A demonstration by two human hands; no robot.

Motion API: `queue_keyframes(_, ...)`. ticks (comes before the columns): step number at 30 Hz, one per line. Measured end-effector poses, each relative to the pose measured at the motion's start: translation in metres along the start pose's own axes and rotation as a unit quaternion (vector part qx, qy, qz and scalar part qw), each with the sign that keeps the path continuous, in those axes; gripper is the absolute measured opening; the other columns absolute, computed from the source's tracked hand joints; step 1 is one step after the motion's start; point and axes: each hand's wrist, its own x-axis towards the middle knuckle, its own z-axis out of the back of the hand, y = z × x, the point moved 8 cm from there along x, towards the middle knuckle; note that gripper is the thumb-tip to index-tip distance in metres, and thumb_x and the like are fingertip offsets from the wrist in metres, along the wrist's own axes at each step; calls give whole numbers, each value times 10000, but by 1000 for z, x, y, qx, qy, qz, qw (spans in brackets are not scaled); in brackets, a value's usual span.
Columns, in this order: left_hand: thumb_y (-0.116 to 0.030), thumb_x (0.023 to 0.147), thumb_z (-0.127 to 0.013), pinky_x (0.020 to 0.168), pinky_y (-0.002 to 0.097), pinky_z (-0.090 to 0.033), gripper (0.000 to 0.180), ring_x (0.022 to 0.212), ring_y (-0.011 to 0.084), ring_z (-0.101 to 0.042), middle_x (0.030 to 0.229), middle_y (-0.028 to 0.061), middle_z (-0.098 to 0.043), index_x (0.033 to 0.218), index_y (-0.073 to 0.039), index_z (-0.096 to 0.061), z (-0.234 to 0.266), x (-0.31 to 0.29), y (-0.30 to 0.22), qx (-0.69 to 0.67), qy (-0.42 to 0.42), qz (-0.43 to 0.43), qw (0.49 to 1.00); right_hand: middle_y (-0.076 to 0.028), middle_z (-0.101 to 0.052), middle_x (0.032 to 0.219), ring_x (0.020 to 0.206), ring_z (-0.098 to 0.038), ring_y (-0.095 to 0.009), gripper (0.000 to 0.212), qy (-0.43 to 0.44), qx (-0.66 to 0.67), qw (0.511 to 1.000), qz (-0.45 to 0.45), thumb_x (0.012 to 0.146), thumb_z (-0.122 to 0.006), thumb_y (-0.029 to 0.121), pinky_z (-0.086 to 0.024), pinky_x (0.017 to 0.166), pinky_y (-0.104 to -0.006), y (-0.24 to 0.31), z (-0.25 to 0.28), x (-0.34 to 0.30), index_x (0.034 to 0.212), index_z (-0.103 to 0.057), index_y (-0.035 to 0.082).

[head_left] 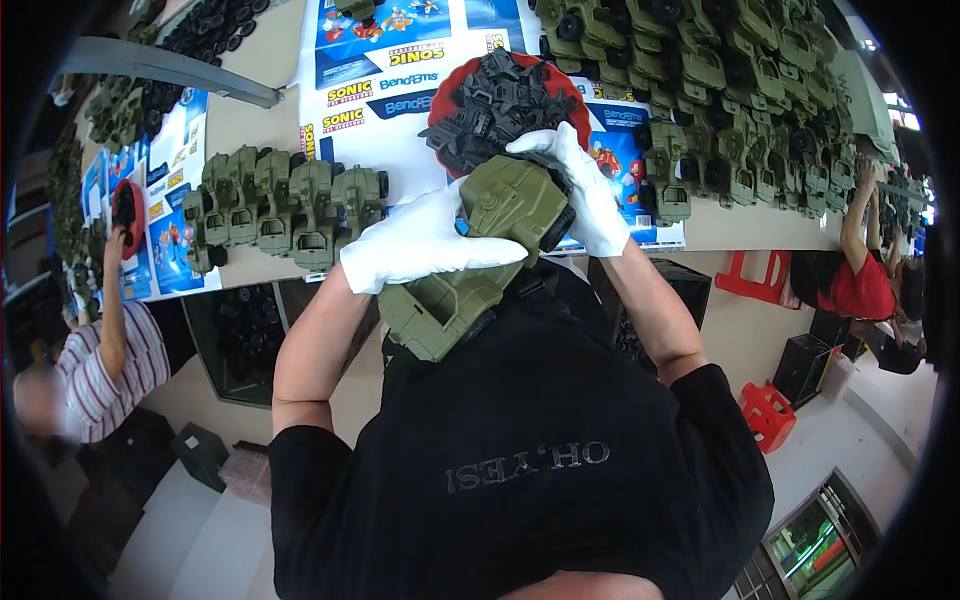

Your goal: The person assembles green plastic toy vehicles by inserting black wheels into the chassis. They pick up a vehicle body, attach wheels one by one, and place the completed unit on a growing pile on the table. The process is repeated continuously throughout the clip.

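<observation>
Above my lap, at the table's front edge, I hold a dark green plastic toy truck (pixel 515 205), tilted, with a black wheel on its right side. My left hand (pixel 425 245), in a white glove, is wrapped around its middle, thumb across the body. A small blue spot shows beside those fingers. Also white-gloved, my right hand (pixel 590 190) grips the truck's far right end by the wheel, and its fingertips are partly hidden. Just beyond both hands stands a red bowl (pixel 441 108) heaped with small black plastic parts (pixel 505 105).
A row of green toy trucks (pixel 290 205) stands to the left, and many more trucks (pixel 740 110) crowd the right. Printed sheets (pixel 345 95) cover part of the table. Below is a black bin of wheels (pixel 240 335). Co-workers sit left (pixel 110 360) and right (pixel 862 285); red stools (pixel 768 415) stand right.
</observation>
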Motion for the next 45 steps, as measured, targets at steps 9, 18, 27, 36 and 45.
queue_keyframes(9, -478, 697, -808, 904, 357, -495, 930, 1006, 314, -652, 1149, 193, -642, 1382, -6, -395, -1, 2, 4, 106, 21, -18, 994, -51, -607, 1080, 1028, -555, -126, 429, 63, -100, 992, 48, 1029, -407, 415, -417, 955, -293, 17, -8, -9, 1095, -618, 48)
queue_keyframes(18, -246, 654, -807, 754, 438, -507, 936, 825, 357, -643, 986, 194, -595, 1413, -19, -308, -28, -14, -40, 385, -107, -154, 904, -65, -624, 1166, 1051, -588, -142, 615, -69, 44, 971, -226, 928, -544, 562, -471, 927, -294, -3, -14, -31, 1246, -582, 37)
queue_keyframes(27, -184, 670, -782, 832, 416, -467, 887, 943, 324, -621, 1083, 159, -587, 1436, -47, -355, -68, -27, -30, 496, -32, -98, 862, 50, -599, 875, 816, -498, -27, 339, -66, 73, 993, -66, 997, -531, 335, -410, 774, -236, -34, -6, -67, 948, -667, 29)
queue_keyframes(36, -291, 603, -873, 900, 401, -494, 1046, 1046, 347, -624, 1170, 190, -610, 1449, -47, -308, -31, 30, -46, 310, -139, -140, 930, -130, -653, 1044, 976, -607, -212, 629, -184, -89, 979, -17, 966, -440, 566, -427, 920, -322, 2, 61, -29, 1056, -631, -27)
queue_keyframes(45, -295, 799, -776, 987, 352, -442, 963, 1172, 270, -545, 1324, 202, -502, 1459, 41, -161, -140, 179, -26, -270, -138, -114, 946, -264, -434, 1328, 1182, -480, -431, 938, -338, -605, 720, 37, 663, -806, 351, -444, 976, -467, 44, 96, -136, 1414, -358, 10)
